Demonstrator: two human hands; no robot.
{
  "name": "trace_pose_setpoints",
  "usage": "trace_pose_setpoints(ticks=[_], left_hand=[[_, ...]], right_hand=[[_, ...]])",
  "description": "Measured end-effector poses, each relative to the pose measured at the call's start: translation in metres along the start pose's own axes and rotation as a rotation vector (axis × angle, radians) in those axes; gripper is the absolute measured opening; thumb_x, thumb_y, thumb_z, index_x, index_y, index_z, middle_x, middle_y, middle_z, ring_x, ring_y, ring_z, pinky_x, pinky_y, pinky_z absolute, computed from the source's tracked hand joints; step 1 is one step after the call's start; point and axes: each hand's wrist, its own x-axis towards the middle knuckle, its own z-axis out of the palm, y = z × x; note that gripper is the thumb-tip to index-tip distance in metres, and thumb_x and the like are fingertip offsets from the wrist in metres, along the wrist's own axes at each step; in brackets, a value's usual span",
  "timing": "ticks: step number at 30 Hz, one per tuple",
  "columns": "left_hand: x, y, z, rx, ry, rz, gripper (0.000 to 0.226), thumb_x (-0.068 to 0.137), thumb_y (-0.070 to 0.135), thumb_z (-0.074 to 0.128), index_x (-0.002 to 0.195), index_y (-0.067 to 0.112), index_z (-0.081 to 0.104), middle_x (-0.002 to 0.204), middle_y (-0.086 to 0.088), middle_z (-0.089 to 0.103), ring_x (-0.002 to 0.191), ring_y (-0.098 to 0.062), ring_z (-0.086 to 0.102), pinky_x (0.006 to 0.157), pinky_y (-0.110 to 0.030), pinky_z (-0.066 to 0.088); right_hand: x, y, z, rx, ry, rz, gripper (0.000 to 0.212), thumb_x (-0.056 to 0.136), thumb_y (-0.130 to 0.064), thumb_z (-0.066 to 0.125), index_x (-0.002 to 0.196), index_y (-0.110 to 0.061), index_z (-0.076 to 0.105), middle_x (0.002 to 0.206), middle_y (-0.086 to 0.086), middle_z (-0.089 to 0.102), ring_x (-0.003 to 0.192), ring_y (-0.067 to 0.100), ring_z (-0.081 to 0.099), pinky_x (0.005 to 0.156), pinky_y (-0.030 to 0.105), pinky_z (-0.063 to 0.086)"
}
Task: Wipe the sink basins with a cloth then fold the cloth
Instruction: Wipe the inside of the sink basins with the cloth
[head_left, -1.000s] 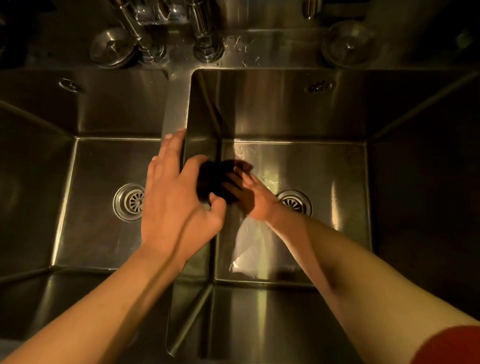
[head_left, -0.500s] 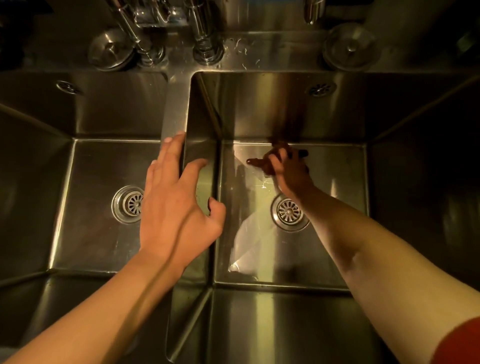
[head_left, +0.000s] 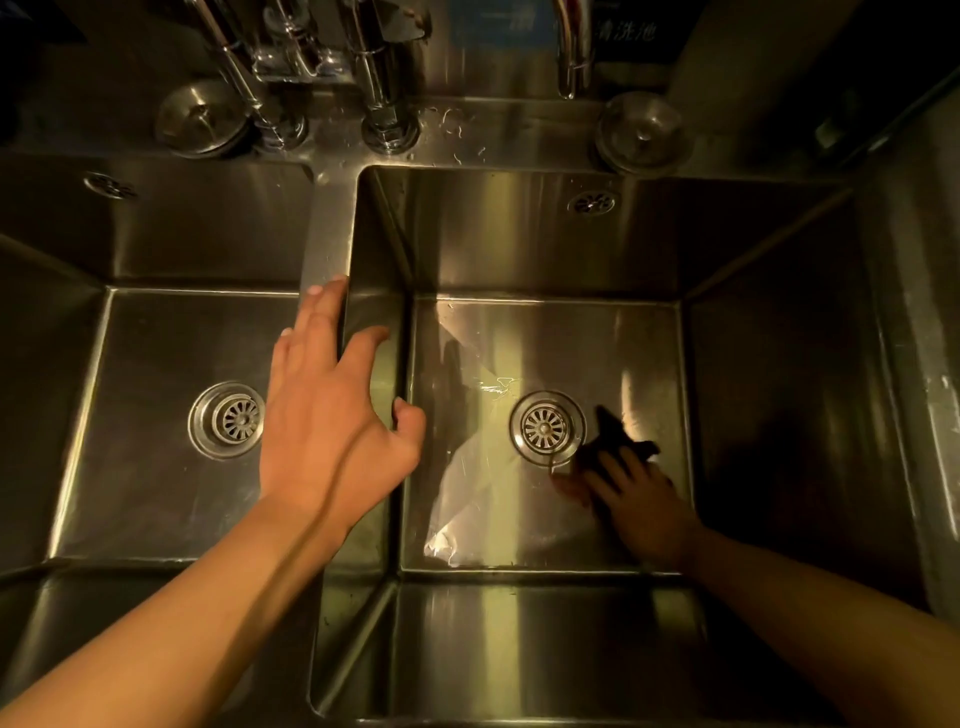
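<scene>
Two steel sink basins lie below me, the left basin (head_left: 150, 426) and the right basin (head_left: 519, 343), split by a steel divider (head_left: 327, 249). My left hand (head_left: 327, 426) rests on that divider with its fingers spread and straight. Deep in the right basin, my right hand (head_left: 639, 499) presses a dark cloth (head_left: 613, 441) flat on the floor, just right of the drain (head_left: 545, 427). Most of the cloth is hidden under the hand and in shadow.
Taps (head_left: 379, 67) and pipes rise from the back ledge. A round strainer lid (head_left: 200, 117) lies at the back left and another (head_left: 641, 130) at the back right. The left basin has its own drain (head_left: 228, 418). Water streaks shine on the right basin floor.
My right hand has swept the cloth from the left wall of the right basin to the far edge, then back to the near right of the drain. The left hand has stayed on the divider.
</scene>
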Motion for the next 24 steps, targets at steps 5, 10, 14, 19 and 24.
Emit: trace_pose_setpoints(ticks=[5, 10, 14, 19, 24], left_hand=[[0.0, 0.002, -0.001, 0.009, 0.0, -0.013, 0.062, 0.071, 0.038, 0.063, 0.129, 0.017, 0.064, 0.169, -0.007, 0.022, 0.158, -0.025, 0.016, 0.125, -0.051, 0.026], [-0.001, 0.002, 0.0, -0.001, 0.003, -0.031, 0.064, 0.069, 0.037, 0.064, 0.129, 0.017, 0.064, 0.169, -0.004, 0.021, 0.157, -0.026, 0.018, 0.123, -0.054, 0.029], [-0.002, 0.002, 0.001, -0.004, 0.008, -0.024, 0.059, 0.07, 0.037, 0.066, 0.126, 0.019, 0.063, 0.169, -0.004, 0.022, 0.157, -0.025, 0.018, 0.122, -0.055, 0.031], [-0.003, 0.001, 0.0, -0.006, 0.008, -0.025, 0.06, 0.071, 0.039, 0.063, 0.128, 0.02, 0.063, 0.169, -0.003, 0.021, 0.156, -0.025, 0.02, 0.121, -0.054, 0.034], [-0.001, 0.005, -0.001, -0.021, -0.004, -0.043, 0.062, 0.072, 0.039, 0.063, 0.131, 0.019, 0.063, 0.169, -0.003, 0.021, 0.158, -0.024, 0.018, 0.124, -0.052, 0.03]], right_hand=[[0.023, -0.078, 0.002, -0.104, 0.17, -0.523, 0.055, 0.092, -0.029, 0.048, 0.146, -0.026, 0.051, 0.155, 0.008, 0.047, 0.145, 0.034, 0.042, 0.104, 0.058, 0.048], [0.091, -0.136, -0.043, -0.031, 0.196, -0.549, 0.062, 0.095, -0.041, 0.055, 0.153, -0.024, 0.04, 0.161, 0.011, 0.036, 0.154, 0.036, 0.023, 0.121, 0.06, 0.023], [0.152, -0.131, -0.093, 0.059, 0.289, -0.298, 0.063, 0.103, -0.047, 0.039, 0.161, -0.027, 0.025, 0.17, 0.009, 0.013, 0.157, 0.037, 0.006, 0.123, 0.059, 0.008], [0.174, -0.05, -0.121, 0.189, 0.351, 0.067, 0.073, 0.101, -0.048, 0.043, 0.164, -0.025, 0.014, 0.171, 0.011, 0.001, 0.157, 0.037, -0.003, 0.123, 0.058, 0.008], [0.109, 0.046, -0.078, 0.295, 0.349, 0.29, 0.074, 0.098, -0.044, 0.054, 0.161, -0.019, 0.025, 0.168, 0.014, 0.019, 0.154, 0.04, 0.013, 0.12, 0.06, 0.021]])
